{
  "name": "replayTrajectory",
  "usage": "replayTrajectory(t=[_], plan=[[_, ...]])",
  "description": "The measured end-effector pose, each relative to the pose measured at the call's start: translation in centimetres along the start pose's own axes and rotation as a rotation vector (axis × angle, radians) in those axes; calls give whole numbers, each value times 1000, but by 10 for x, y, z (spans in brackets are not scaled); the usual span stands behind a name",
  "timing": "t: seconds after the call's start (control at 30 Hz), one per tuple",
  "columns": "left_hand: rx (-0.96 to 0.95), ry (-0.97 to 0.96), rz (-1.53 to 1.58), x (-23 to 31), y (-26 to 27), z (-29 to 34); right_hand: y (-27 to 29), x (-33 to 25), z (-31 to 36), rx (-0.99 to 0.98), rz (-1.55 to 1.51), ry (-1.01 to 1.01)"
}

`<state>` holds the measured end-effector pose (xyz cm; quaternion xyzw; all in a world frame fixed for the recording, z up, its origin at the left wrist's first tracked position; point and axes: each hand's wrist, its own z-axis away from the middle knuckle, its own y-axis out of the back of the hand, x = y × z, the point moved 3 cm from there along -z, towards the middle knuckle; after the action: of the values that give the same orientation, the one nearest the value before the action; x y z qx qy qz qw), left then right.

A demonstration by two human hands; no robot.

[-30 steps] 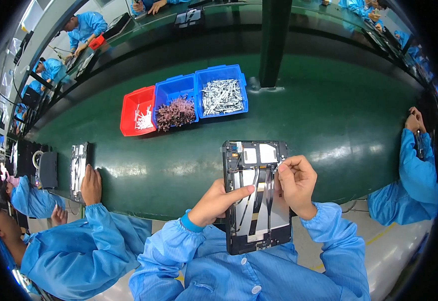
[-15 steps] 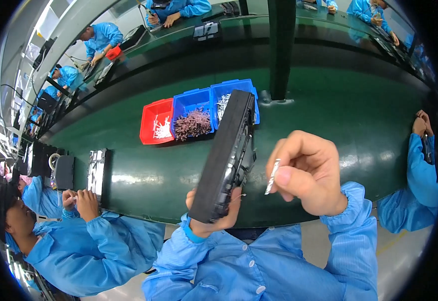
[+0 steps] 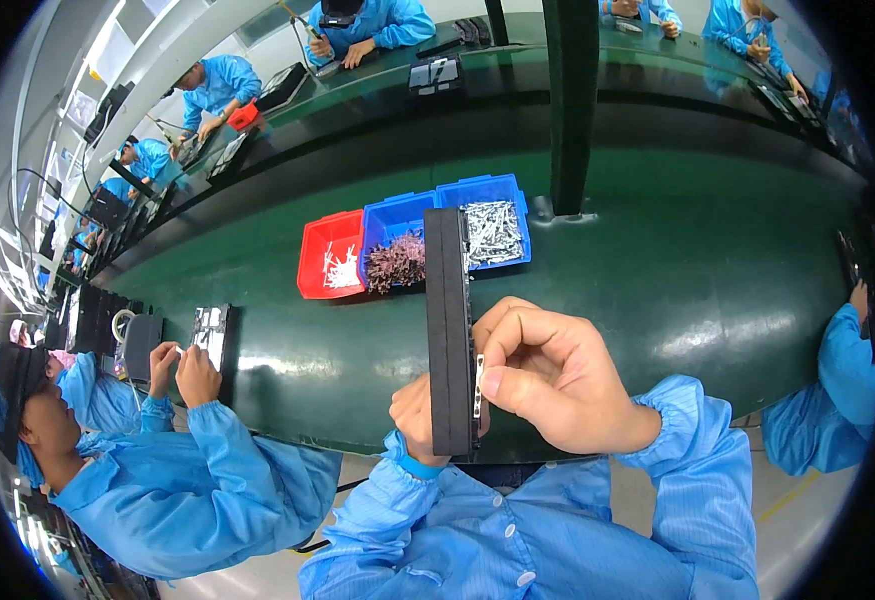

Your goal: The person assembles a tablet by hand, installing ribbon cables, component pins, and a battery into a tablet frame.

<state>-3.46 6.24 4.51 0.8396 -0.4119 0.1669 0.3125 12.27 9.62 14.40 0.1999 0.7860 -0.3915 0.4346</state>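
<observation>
A long black plastic housing [image 3: 448, 330] stands on edge in front of me. My left hand [image 3: 413, 414] grips its lower left side, and part of that hand is hidden behind it. Between thumb and forefinger, my right hand [image 3: 559, 378] pinches a thin white strip [image 3: 478, 390] with dark spots. The strip is upright, right against the right side of the housing; whether it touches cannot be seen. Behind the housing are a red bin [image 3: 309, 258] of short white pieces, a blue bin [image 3: 389, 215] of reddish-brown parts, and another blue bin [image 3: 477, 188] of similar strips.
A dark post [image 3: 569, 120] rises from the green table [image 3: 677, 240] beyond the bins. To the left, a seated co-worker [image 3: 177, 480] works near a black unit [image 3: 213, 335]. Another worker's sleeve [image 3: 827, 390] shows at the right. More people sit along the far bench.
My right hand has moved left, bringing the strip to the housing's side. The housing has turned from a lean to nearly upright, uncovering more of the right blue bin.
</observation>
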Motion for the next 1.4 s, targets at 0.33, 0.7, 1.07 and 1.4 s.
replayTrajectory(t=[0.33,0.7,1.07,1.4], plan=[[-74,46,-75,17,8,-3,-4,-3,1,43,23,-7],[-68,134,-54,13,6,3,-4,-1,4,44,21,-2],[-72,-66,-152,19,8,-7,0,-4,1,43,41,-41],[-116,-88,-161,14,7,2,3,-4,3,44,28,-88]])
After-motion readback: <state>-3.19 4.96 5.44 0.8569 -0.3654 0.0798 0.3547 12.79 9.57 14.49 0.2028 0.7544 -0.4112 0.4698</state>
